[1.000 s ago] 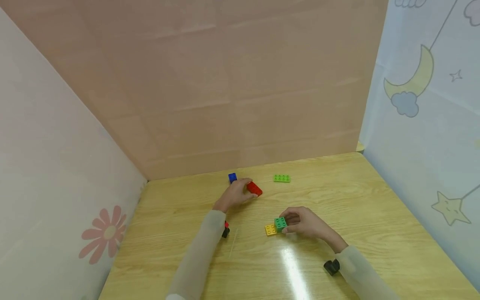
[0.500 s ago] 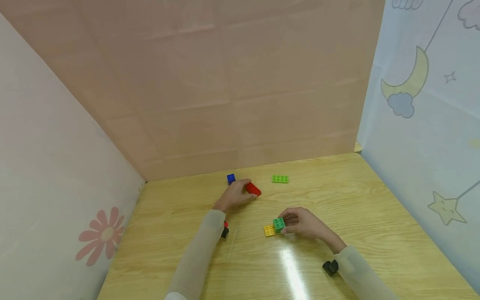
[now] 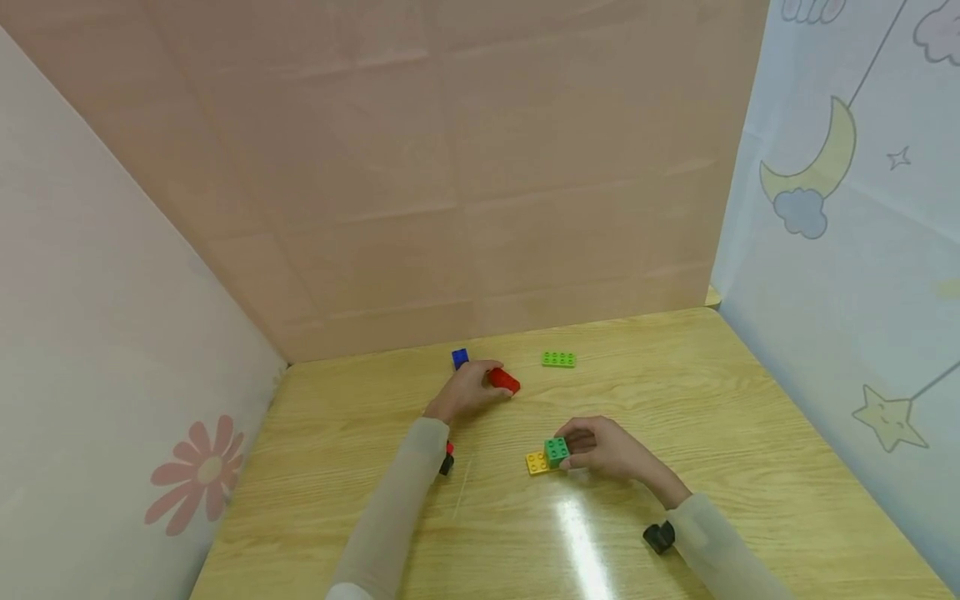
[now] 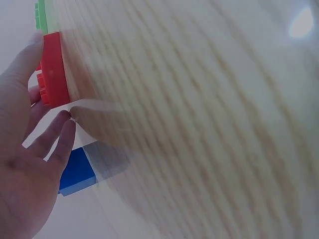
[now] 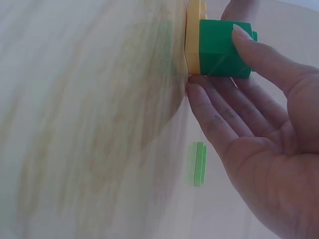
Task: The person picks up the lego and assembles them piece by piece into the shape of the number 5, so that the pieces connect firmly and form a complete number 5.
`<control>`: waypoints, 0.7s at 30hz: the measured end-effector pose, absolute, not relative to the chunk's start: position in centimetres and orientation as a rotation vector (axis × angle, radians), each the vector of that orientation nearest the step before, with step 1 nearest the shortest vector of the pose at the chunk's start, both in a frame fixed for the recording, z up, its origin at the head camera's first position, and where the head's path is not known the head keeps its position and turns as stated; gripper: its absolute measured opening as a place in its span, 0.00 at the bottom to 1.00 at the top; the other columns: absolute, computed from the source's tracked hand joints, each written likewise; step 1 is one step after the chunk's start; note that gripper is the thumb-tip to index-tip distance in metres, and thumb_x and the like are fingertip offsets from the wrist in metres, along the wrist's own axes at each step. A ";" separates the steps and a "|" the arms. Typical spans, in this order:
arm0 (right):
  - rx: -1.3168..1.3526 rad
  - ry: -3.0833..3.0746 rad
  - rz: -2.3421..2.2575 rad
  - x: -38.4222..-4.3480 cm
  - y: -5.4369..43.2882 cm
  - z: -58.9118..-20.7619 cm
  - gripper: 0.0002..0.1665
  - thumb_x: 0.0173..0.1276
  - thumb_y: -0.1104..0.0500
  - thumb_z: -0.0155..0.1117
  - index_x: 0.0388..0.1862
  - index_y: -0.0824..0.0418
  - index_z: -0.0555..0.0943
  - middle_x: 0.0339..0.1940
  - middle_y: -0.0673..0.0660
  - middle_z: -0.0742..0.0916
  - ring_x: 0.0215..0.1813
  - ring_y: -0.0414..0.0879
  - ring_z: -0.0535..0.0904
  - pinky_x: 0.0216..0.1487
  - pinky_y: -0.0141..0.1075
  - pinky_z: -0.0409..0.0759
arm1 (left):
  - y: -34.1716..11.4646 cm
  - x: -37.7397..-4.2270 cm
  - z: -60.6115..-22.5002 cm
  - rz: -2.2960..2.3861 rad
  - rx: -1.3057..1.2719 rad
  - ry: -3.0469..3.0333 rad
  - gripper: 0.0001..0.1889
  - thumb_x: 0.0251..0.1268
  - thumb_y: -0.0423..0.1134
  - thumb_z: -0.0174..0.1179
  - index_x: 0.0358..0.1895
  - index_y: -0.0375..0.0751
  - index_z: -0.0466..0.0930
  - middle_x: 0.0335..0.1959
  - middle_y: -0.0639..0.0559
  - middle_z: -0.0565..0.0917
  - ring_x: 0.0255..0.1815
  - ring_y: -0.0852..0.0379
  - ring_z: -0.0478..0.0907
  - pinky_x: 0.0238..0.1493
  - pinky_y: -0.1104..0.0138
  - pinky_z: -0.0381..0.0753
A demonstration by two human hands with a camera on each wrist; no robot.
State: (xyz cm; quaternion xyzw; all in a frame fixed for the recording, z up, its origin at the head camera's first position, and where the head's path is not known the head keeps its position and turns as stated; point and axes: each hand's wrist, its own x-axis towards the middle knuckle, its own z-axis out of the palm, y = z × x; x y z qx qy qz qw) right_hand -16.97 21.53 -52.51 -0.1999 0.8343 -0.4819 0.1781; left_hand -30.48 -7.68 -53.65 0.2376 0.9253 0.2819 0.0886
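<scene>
My left hand (image 3: 467,388) pinches a red brick (image 3: 504,381) near the back of the table. In the left wrist view the red brick (image 4: 56,69) lies flat on the wood, its studs partly covered by the thumb. Right beside that hand's lower fingers is a blue brick (image 3: 461,357). My right hand (image 3: 606,446) holds a green square brick (image 3: 556,451) between thumb and fingers. The green brick (image 5: 224,49) sits on one end of a yellow flat brick (image 3: 536,463), which rests on the table; its other end shows bare studs.
A lime-green flat brick (image 3: 558,359) lies at the back of the table (image 3: 750,467). A brown sheet (image 3: 480,183) stands behind it, with pale patterned panels at both sides. Black wrist devices (image 3: 659,537) hang under the sleeves.
The view has shifted slightly. Both hands keep their hold on the red and green bricks; the red brick has turned a little within the left fingers.
</scene>
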 end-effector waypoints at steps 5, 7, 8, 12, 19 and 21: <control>-0.575 2.343 -1.387 -17.0 21.5 -52.6 0.21 0.68 0.56 0.77 0.57 0.60 0.85 0.56 0.60 0.90 0.59 0.55 0.87 0.57 0.40 0.88 | -7.6 -30.6 -53.6 0.838 0.664 2.756 0.34 0.69 0.55 0.70 0.73 0.42 0.76 0.71 0.48 0.82 0.68 0.52 0.80 0.71 0.57 0.80; -0.581 2.337 -1.395 -17.0 21.5 -52.6 0.22 0.67 0.56 0.77 0.57 0.60 0.85 0.57 0.61 0.90 0.59 0.56 0.87 0.57 0.40 0.88 | -7.6 -30.7 -53.6 0.843 0.652 2.758 0.34 0.68 0.55 0.70 0.72 0.41 0.77 0.70 0.47 0.82 0.67 0.51 0.80 0.70 0.56 0.81; -0.582 2.336 -1.397 -17.0 21.5 -52.7 0.22 0.67 0.56 0.77 0.57 0.60 0.85 0.57 0.61 0.90 0.59 0.56 0.87 0.57 0.40 0.88 | -7.5 -30.7 -53.6 0.838 0.649 2.762 0.34 0.68 0.55 0.70 0.71 0.41 0.78 0.70 0.46 0.82 0.66 0.50 0.80 0.70 0.56 0.81; -0.567 2.331 -1.405 -16.9 21.4 -52.6 0.22 0.67 0.56 0.78 0.57 0.60 0.85 0.57 0.60 0.90 0.59 0.56 0.87 0.57 0.40 0.88 | -7.5 -30.8 -53.7 0.785 0.664 2.804 0.32 0.67 0.55 0.70 0.67 0.39 0.81 0.67 0.45 0.84 0.64 0.49 0.82 0.67 0.56 0.83; -0.560 2.310 -1.426 -17.0 21.5 -52.5 0.22 0.68 0.56 0.77 0.57 0.60 0.84 0.57 0.61 0.90 0.59 0.56 0.87 0.57 0.39 0.88 | -7.5 -31.0 -53.9 0.736 0.673 2.852 0.24 0.69 0.52 0.70 0.61 0.40 0.85 0.60 0.47 0.87 0.58 0.50 0.84 0.63 0.56 0.85; -0.568 2.309 -1.429 -17.0 21.5 -52.5 0.21 0.68 0.56 0.77 0.57 0.61 0.84 0.57 0.61 0.90 0.59 0.56 0.87 0.57 0.40 0.88 | -7.5 -31.0 -53.8 0.735 0.675 2.848 0.24 0.70 0.52 0.70 0.61 0.40 0.85 0.60 0.46 0.87 0.59 0.50 0.84 0.63 0.56 0.85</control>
